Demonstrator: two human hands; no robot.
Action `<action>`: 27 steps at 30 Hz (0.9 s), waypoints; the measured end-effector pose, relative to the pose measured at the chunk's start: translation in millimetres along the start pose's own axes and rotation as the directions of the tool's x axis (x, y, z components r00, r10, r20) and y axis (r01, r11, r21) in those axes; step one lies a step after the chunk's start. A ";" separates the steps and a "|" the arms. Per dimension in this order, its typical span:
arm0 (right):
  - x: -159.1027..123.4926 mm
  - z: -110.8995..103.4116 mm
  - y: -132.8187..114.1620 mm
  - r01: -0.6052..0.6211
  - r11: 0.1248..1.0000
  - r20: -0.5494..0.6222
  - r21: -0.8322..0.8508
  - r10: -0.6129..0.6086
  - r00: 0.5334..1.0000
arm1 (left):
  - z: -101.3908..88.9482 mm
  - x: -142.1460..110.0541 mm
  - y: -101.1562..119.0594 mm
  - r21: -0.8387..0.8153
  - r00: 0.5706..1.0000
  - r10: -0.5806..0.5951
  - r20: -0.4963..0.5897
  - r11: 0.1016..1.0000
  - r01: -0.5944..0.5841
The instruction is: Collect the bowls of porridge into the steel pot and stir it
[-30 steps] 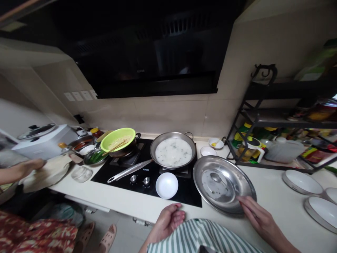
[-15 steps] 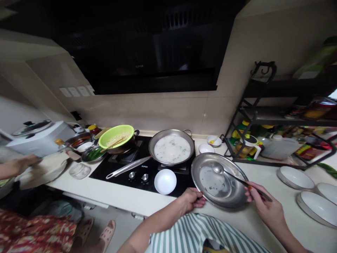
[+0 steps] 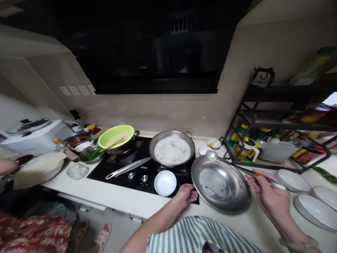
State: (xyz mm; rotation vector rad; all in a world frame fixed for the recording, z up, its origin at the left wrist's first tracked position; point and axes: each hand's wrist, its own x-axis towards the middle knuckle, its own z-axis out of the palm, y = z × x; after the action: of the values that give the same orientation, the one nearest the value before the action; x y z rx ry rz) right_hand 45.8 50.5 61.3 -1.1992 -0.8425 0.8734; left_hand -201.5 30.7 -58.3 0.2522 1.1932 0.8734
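My right hand grips the handle of a metal ladle, whose round bowl is over the far rim of a wide steel basin. A little cloudy liquid with green bits lies in the basin. My left hand is at the basin's left rim, fingers loosely curled and nothing visible in them; whether the fingertips touch the rim I cannot tell. Behind, a frying pan on the hob holds white liquid with green flecks. A small white bowl sits at the hob's front edge.
A green colander with pale strips and chopsticks rests on a pot at left. Further left, another person's hand is by a pale sheet. White bowls and a black rack stand at right.
The ladle has risen from inside the basin to its far rim, and my right hand has moved right. My left hand has shifted left, its thumb off the rim.
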 end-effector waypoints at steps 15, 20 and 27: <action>21.6 131.5 44.5 0.332 0.926 0.528 -0.181 -0.193 0.827 | -52.5 -74.5 -1.6 -0.238 0.988 0.097 0.116 0.969 -0.068; 29.1 140.9 56.6 0.202 0.965 0.487 -0.169 -0.096 0.868 | -62.0 -80.2 -9.6 -0.294 0.992 0.094 0.082 0.954 -0.066; 43.6 141.3 63.1 0.008 1.000 0.283 -0.006 -0.006 0.959 | -68.5 -74.7 -22.3 -0.322 0.993 0.109 0.051 0.943 -0.086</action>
State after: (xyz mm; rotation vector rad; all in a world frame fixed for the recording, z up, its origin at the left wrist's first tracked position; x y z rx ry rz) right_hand -69.6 156.6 25.8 -1.0909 -1.0799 1.0531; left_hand -259.2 -54.6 -45.6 0.0768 0.9641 1.1215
